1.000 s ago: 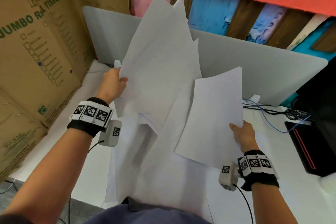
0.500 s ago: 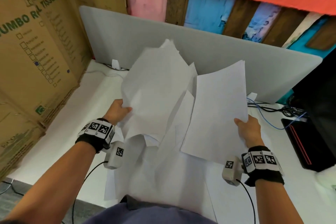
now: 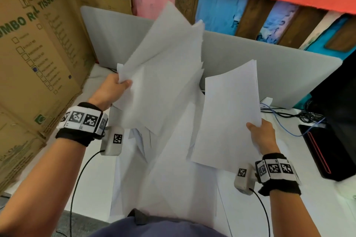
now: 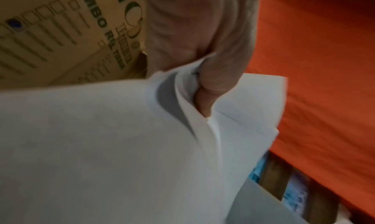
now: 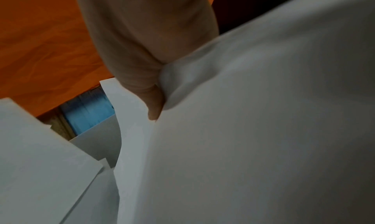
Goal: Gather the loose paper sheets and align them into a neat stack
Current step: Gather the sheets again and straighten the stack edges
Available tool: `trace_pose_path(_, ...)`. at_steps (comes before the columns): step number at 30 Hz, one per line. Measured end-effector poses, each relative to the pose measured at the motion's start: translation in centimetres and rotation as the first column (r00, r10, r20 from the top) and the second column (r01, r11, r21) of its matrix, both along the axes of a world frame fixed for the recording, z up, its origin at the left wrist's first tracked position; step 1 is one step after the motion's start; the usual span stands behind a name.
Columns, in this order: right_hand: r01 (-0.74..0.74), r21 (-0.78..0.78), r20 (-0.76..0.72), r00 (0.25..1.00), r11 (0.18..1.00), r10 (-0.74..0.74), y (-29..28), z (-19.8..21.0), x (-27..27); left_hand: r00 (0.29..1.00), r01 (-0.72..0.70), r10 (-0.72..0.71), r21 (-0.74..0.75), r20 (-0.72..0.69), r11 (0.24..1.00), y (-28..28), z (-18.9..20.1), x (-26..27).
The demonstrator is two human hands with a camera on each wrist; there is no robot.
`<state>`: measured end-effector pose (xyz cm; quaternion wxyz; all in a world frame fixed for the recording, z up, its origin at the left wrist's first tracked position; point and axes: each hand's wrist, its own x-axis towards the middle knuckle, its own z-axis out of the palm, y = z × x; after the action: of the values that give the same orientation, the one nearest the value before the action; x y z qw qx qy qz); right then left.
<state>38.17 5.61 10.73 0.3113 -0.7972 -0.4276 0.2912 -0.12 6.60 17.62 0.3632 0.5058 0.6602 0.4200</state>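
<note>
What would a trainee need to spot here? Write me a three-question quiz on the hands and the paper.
1. True or false: the left hand and right hand each grip separate paper.
2. Which held bunch looks tidier: (a) the fanned sheets on the left, (b) the squared sheets on the right?
3. Fill in: more loose sheets lie on the white ____.

Key: 1 true; 2 b; 3 desk.

cardboard boxes [image 3: 36, 59], grey divider [image 3: 269, 67]
</note>
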Motion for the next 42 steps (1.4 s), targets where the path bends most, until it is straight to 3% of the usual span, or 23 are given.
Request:
trace_pose_path(5, -0.018, -0.019, -0.012, 1.000, 1.000, 0.018, 0.2, 0.0, -0.8, 0.988, 0.140, -0.142, 0.045, 0.066, 0.989, -0.4, 1.1, 1.3)
trace_pose_path(14, -0.023, -0.067, -0.050, 0.999, 0.997, 0.020, -0.1, -0.8, -1.5, 0.951, 0.168, -0.205, 0.173, 0.231, 0.971, -0.3, 5.2, 2.6)
trace_pose_path(17, -0.007, -0.071, -0.064, 0.998, 0.997, 0.003, -0.2, -1.0, -1.4, 0.913, 0.112, -0.175, 0.186, 0.368, 0.976, -0.6, 5.4, 2.3)
trace_pose_path(21, 0.012, -0.074, -0.066, 0.998, 0.997, -0.017, -0.3, -1.1, -1.0, 0.820, -0.061, -0.012, 0.109, 0.572, 0.992, -0.6, 3.4, 1.1)
trace_pose_path(23, 0.017, -0.074, -0.064, 0.998, 0.997, -0.022, -0.3, -1.2, -0.8, 0.857, -0.101, 0.098, -0.021, 0.506, 0.995, -0.5, 0.8, 0.1)
trace_pose_path(25, 0.014, -0.074, -0.054, 0.998, 0.997, -0.018, -0.4, -1.3, -0.7, 0.942, -0.086, 0.146, -0.203, 0.301, 0.975, -0.4, -2.9, -0.9)
trace_pose_path(27, 0.006, -0.077, -0.041, 0.999, 0.997, -0.009, -0.4, -1.4, -0.6, 0.994, -0.014, 0.053, -0.364, 0.099, 0.931, -0.2, -7.1, -1.9)
trace_pose_path(29, 0.002, -0.082, -0.030, 1.000, 0.997, -0.004, -0.3, -1.5, -0.7, 0.994, 0.052, -0.093, -0.510, -0.056, 0.858, -0.1, -10.7, -2.4)
trace_pose_path(31, 0.001, -0.086, -0.017, 1.000, 0.996, -0.003, -0.2, -1.6, -0.7, 0.979, 0.061, -0.167, -0.608, -0.118, 0.791, -0.3, -13.4, -2.9)
trace_pose_path(33, 0.001, -0.094, -0.006, 1.000, 0.996, -0.002, -0.2, -1.8, -0.8, 0.987, 0.044, -0.129, -0.624, -0.092, 0.780, -0.9, -14.5, -2.6)
trace_pose_path(37, 0.004, -0.117, 0.015, 1.000, 0.993, -0.002, -0.3, -2.3, -0.9, 0.993, -0.043, 0.097, -0.592, 0.061, 0.805, -2.2, -15.8, -1.4)
trace_pose_path(42, 0.003, -0.129, 0.031, 1.000, 0.992, 0.001, -0.1, -2.5, -0.9, 0.996, -0.034, -0.014, -0.517, -0.088, 0.855, -2.4, -16.4, 0.7)
